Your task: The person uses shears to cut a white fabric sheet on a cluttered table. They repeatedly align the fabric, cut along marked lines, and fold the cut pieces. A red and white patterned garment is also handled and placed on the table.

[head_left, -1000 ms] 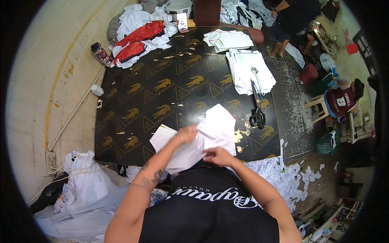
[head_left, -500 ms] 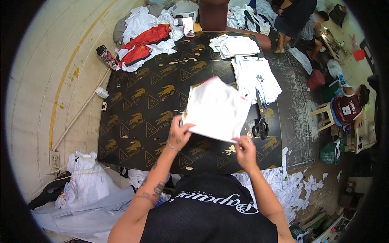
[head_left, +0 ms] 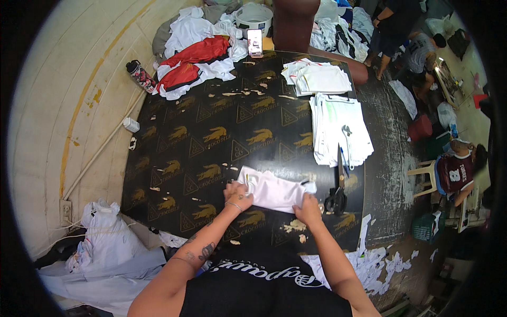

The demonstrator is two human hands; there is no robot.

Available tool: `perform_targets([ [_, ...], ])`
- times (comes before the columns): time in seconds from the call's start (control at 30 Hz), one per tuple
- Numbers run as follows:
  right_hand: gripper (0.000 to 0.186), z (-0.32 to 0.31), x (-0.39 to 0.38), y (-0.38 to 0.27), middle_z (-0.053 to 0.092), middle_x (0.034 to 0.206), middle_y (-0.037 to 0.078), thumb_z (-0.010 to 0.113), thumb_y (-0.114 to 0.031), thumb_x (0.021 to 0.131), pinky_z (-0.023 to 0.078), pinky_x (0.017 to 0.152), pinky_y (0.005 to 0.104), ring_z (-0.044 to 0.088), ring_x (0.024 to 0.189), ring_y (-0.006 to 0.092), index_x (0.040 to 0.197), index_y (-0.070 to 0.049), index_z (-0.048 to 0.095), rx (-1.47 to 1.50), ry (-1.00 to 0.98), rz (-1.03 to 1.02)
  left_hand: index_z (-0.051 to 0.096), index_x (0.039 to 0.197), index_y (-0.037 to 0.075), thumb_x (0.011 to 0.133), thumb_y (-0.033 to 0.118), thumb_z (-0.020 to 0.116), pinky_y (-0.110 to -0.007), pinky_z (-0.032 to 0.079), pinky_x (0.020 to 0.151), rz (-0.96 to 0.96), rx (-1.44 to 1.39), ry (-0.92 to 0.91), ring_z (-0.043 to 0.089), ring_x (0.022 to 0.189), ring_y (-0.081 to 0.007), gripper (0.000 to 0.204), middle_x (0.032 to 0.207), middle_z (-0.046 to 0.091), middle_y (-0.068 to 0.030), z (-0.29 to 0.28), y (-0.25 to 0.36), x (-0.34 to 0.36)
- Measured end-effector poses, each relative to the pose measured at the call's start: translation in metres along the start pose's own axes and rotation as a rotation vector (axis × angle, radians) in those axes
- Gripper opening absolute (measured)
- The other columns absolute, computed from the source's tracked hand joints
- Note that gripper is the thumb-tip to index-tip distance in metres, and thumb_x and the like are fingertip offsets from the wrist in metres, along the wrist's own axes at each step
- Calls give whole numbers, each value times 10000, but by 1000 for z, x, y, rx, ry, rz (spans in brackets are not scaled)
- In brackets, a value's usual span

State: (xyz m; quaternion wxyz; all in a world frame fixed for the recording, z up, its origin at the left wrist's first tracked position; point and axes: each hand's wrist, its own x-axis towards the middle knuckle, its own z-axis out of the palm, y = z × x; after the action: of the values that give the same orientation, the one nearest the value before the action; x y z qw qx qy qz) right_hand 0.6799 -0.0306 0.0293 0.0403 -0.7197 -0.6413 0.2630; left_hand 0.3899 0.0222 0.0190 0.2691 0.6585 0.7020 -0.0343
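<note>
The white cloth (head_left: 275, 191), held up spread half a second ago, is now laid folded on the table (head_left: 174, 158) at lower centre. The left hand (head_left: 238, 193) and right hand (head_left: 308, 207) are pressed flat on its ends, fingers together. Scissors (head_left: 337, 196) lie just right.

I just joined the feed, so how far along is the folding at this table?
Done: two stacks of folded white pieces, a small one at the far edge and a taller stack with scissors beside it. In hand: the left hand and right hand press a white garment flat on the black table. Left: the heap of red and white clothes looks unsorted.
</note>
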Motion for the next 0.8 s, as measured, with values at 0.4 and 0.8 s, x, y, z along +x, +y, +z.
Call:
perform_targets([
  [0.4, 452, -246, 321, 83, 704, 1011, 93, 809, -199, 925, 574, 614, 271, 643, 718, 122, 1271, 21, 619, 1144, 656, -159, 636, 1339, 78, 1000, 68, 601, -354, 673, 739, 555, -1349, 100, 688, 1089, -241, 341, 1255, 622, -110, -136, 272, 296],
  [0.8, 306, -315, 249, 3, 693, 1254, 216, 547, -122, 1078, 596, 921, 376, 738, 988, 267, 1304, 57, 652, 955, 1021, -581, 522, 1489, 101, 899, 228, 724, -519, 356, 1183, 447, -164, 498, 390, 1448, -467, 637, 1547, 425, -259, -71, 160, 317],
])
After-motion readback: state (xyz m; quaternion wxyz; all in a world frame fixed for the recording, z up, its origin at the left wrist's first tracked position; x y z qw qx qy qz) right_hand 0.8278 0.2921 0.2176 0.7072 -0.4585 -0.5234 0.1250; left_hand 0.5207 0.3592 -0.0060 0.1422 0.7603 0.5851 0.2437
